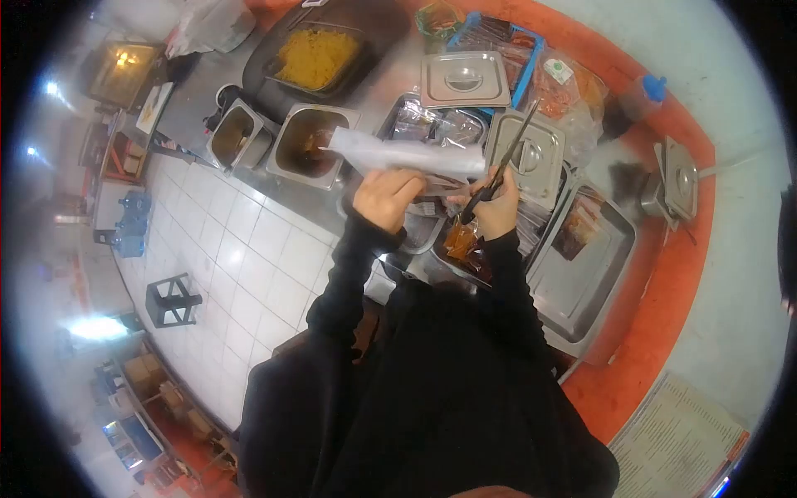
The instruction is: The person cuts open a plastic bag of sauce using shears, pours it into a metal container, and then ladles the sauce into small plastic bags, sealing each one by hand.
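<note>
My left hand (387, 199) is closed on the near edge of a white plastic bag (407, 154), which stretches across in front of both hands. My right hand (496, 206) is wrapped round the dark handle of a long knife (518, 149), its blade pointing up and away. The fingertips of both hands are near each other at a small clear packet whose outline is hard to make out. Below my right hand sits a metal tray with orange and dark packets (466, 247). Beyond the bag are a metal container (311, 176) and a tray of clear packets (415, 121).
A black pan of yellow food (319, 60) stands at the back. Metal lids (465, 79) rest on containers. To the right is a large metal tray (573, 290) holding a packet (579, 226). A black stool (172, 300) stands on the tiled floor.
</note>
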`<state>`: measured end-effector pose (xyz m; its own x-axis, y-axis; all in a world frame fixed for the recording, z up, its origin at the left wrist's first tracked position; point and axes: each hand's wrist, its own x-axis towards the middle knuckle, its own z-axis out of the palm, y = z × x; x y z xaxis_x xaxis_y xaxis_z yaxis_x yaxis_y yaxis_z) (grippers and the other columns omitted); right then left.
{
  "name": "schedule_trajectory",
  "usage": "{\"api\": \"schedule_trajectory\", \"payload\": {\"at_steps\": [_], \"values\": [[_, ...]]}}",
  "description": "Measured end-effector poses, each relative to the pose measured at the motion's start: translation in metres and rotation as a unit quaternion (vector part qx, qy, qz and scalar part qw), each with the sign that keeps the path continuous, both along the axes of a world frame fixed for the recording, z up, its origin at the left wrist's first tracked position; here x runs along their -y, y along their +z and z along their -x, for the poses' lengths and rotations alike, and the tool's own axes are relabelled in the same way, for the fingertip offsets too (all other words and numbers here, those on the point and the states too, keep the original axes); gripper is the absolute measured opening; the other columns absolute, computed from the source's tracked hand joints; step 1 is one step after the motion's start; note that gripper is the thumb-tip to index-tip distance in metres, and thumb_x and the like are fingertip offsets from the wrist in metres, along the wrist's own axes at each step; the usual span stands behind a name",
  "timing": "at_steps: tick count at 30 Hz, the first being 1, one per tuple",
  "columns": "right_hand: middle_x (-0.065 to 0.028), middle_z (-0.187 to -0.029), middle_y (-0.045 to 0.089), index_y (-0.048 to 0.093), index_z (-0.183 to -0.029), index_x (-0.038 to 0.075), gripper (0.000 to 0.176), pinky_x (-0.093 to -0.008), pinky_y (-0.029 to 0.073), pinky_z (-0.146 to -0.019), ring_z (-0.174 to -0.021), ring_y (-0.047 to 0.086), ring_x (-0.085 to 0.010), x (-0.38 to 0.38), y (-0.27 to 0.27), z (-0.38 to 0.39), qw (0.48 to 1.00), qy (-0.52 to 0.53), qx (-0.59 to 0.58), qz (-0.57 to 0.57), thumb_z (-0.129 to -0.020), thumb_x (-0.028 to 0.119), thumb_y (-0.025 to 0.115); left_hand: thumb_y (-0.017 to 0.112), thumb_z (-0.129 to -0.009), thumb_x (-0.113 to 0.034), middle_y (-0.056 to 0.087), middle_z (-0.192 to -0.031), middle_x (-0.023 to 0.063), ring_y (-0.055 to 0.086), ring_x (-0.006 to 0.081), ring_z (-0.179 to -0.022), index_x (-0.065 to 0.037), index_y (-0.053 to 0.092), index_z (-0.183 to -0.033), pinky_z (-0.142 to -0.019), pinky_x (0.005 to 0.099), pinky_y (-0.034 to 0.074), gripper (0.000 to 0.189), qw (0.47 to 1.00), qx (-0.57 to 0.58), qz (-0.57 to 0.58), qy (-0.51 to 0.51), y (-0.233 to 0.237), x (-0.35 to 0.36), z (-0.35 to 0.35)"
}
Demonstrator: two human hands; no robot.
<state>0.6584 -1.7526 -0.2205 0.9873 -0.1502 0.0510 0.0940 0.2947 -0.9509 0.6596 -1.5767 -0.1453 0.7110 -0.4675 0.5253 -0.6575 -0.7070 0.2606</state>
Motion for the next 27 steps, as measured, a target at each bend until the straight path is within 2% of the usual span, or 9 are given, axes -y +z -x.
{"api": "schedule_trajectory", "payload": {"at_steps": [4, 9, 11, 14, 17, 18, 20, 23, 27], "values": [[-0.0021, -0.066, 0.048, 0.037, -0.091, 0.001, 0.051, -0.0244, 0.046, -0.058, -0.063, 0.051, -0.0105, 0.002, 0.002, 0.007, 1.000, 0.001, 0.013, 0.016, -0.052, -0.006, 0.070, 0.055, -0.064, -0.008, 0.054, -0.081, 0.0051, 0.054, 0.0206, -0.067, -0.009, 0.052, -0.082, -0.052, 0.0297, 0.041, 0.018, 0.968, -0.233, 0.078, 0.054, 0.003, 0.007, 0.000], [-0.0046, -0.069, 0.049, 0.040, -0.090, 0.003, 0.046, -0.0259, 0.047, -0.055, -0.065, 0.052, -0.0124, 0.000, -0.002, 0.010, 0.998, 0.007, -0.058, -0.039, -0.055, -0.010, 0.065, 0.062, -0.064, -0.011, 0.055, -0.095, 0.0055, 0.055, 0.0240, -0.081, -0.009, 0.054, -0.094, -0.063, 0.0304, 0.045, 0.031, 0.983, -0.175, -0.039, 0.030, 0.016, 0.016, -0.008], [-0.0100, -0.068, 0.052, 0.043, -0.092, 0.000, 0.041, -0.0318, 0.046, -0.057, -0.068, 0.055, -0.0205, -0.007, 0.008, 0.017, 0.997, -0.036, -0.052, -0.037, -0.054, -0.015, 0.047, 0.057, -0.065, -0.009, 0.056, -0.087, 0.0108, 0.056, 0.0262, -0.069, -0.009, 0.055, -0.087, -0.055, 0.0333, 0.045, 0.022, 0.993, 0.044, -0.082, -0.076, -0.008, 0.004, -0.018], [-0.0085, -0.079, 0.054, 0.047, -0.094, 0.000, 0.047, -0.0318, 0.043, -0.068, -0.079, 0.053, -0.0221, 0.008, 0.036, 0.022, 0.970, 0.016, -0.056, 0.234, -0.048, -0.008, 0.054, 0.059, -0.063, -0.013, 0.057, -0.082, 0.0118, 0.056, 0.0291, -0.075, -0.010, 0.057, -0.080, -0.062, 0.0367, 0.046, 0.018, 0.992, -0.040, -0.102, -0.067, -0.005, 0.010, -0.017], [-0.0093, -0.088, 0.052, 0.044, -0.107, 0.007, 0.062, -0.0320, 0.041, -0.068, -0.084, 0.050, -0.0211, -0.008, -0.010, 0.009, 0.995, 0.006, 0.043, 0.089, -0.047, -0.001, 0.059, 0.052, -0.069, -0.010, 0.054, -0.089, 0.0174, 0.054, 0.0332, -0.079, -0.010, 0.054, -0.087, -0.064, 0.0411, 0.044, 0.018, 0.950, 0.270, -0.127, -0.092, -0.048, 0.003, -0.044], [-0.0122, -0.088, 0.054, 0.043, -0.108, 0.006, 0.061, -0.0330, 0.043, -0.067, -0.083, 0.053, -0.0236, 0.013, 0.006, 0.013, 0.983, 0.037, 0.036, 0.175, -0.050, 0.003, 0.062, 0.060, -0.068, -0.035, 0.051, -0.097, 0.0175, 0.051, 0.0359, -0.082, -0.009, 0.046, -0.100, -0.059, 0.0466, 0.042, 0.043, 0.951, 0.140, -0.184, -0.204, -0.043, -0.002, -0.063], [-0.0151, -0.089, 0.055, 0.041, -0.109, 0.005, 0.060, -0.0340, 0.044, -0.066, -0.081, 0.055, -0.0261, 0.038, 0.014, 0.018, 0.964, 0.063, 0.015, 0.258, -0.054, 0.007, 0.065, 0.058, -0.069, -0.028, 0.054, -0.088, 0.0177, 0.053, 0.0338, -0.073, -0.006, 0.050, -0.094, -0.056, 0.0418, 0.043, 0.034, 0.933, 0.214, -0.253, -0.139, -0.064, -0.011, -0.073], [-0.0186, -0.084, 0.055, 0.043, -0.106, 0.005, 0.054, -0.0360, 0.044, -0.066, -0.080, 0.054, -0.0320, 0.059, -0.005, 0.023, 0.947, 0.034, 0.050, 0.317, -0.055, 0.007, 0.061, 0.046, -0.074, -0.041, 0.041, -0.114, 0.0159, 0.038, 0.0358, -0.101, -0.022, 0.048, -0.107, -0.081, 0.0513, 0.028, 0.039, 0.923, 0.077, -0.376, -0.026, -0.082, -0.033, -0.068], [-0.0218, -0.069, 0.054, 0.037, -0.114, 0.000, 0.062, -0.0398, 0.044, -0.062, -0.073, 0.056, -0.0342, 0.084, -0.016, 0.033, 0.887, -0.063, -0.140, 0.434, -0.056, 0.008, 0.058, 0.043, -0.075, -0.043, 0.038, -0.120, 0.0153, 0.035, 0.0362, -0.108, -0.026, 0.047, -0.110, -0.087, 0.0534, 0.024, 0.040, 0.917, -0.004, -0.400, 0.008, -0.084, -0.016, -0.068]]}}
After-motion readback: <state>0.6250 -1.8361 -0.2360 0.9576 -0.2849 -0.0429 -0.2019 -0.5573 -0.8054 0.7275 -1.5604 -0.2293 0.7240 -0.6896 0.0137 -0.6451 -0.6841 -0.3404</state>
